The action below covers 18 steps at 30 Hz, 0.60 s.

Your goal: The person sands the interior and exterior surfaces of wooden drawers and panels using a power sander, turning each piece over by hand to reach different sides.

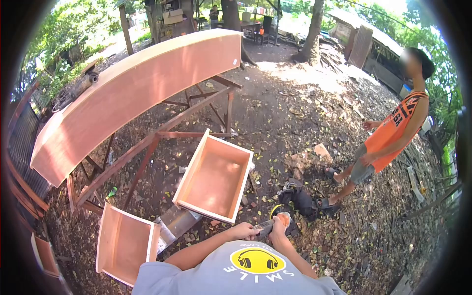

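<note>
My left hand point(244, 231) is closed on the grey body of a tool point(264, 228), low in the middle of the view. Close beside it, my right hand point(279, 227) is wrapped round an orange and white part at the tool's front end. A round yellow-edged disc point(275, 211) shows just beyond my right hand. Left of my hands, an open wooden drawer box point(211, 179) with pale edges rests tilted on a grey support point(179, 223). A second open drawer box point(129, 242) lies at the lower left.
A long wooden cabinet point(142, 81) lies on a brown frame point(162, 130) at the upper left. A person point(393, 128) in an orange top stands at the right. Dark cloth or a bag point(300, 199) lies on leafy ground. Another box point(45, 254) is at the left edge.
</note>
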Each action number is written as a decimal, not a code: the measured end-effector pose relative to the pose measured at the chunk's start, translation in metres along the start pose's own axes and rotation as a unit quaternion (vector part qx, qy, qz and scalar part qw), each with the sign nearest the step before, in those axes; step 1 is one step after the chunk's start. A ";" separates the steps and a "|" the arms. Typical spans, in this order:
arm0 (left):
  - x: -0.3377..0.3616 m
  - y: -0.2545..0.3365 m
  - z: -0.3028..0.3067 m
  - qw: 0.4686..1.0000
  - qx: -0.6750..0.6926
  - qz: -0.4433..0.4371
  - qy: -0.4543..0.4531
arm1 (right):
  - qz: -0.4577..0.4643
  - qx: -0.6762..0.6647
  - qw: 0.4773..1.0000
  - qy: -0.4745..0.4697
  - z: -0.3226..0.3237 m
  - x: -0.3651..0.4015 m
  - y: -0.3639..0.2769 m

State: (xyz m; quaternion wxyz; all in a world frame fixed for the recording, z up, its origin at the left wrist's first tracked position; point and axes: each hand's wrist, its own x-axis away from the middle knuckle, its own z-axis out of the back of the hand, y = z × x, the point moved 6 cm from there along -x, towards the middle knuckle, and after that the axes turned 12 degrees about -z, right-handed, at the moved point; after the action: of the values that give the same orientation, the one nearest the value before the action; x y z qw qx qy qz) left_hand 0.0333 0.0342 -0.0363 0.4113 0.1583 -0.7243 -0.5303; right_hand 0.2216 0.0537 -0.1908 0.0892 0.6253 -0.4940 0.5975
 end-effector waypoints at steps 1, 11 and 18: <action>0.002 0.008 -0.003 1.000 -0.004 -0.002 0.008 | 0.014 0.001 1.000 0.009 0.000 0.010 -0.005; 0.004 0.005 0.020 0.999 -0.043 0.007 0.019 | -0.015 0.017 1.000 0.011 -0.011 -0.009 0.010; -0.002 0.008 0.020 0.998 -0.059 0.007 0.027 | -0.023 -0.016 0.999 0.030 -0.040 0.066 -0.021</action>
State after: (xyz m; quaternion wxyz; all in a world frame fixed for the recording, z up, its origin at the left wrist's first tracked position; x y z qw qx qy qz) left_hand 0.0213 0.0512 -0.0322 0.4431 0.1433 -0.6812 -0.5648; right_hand 0.1973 0.0584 -0.1150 0.1277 0.6171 -0.4857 0.6058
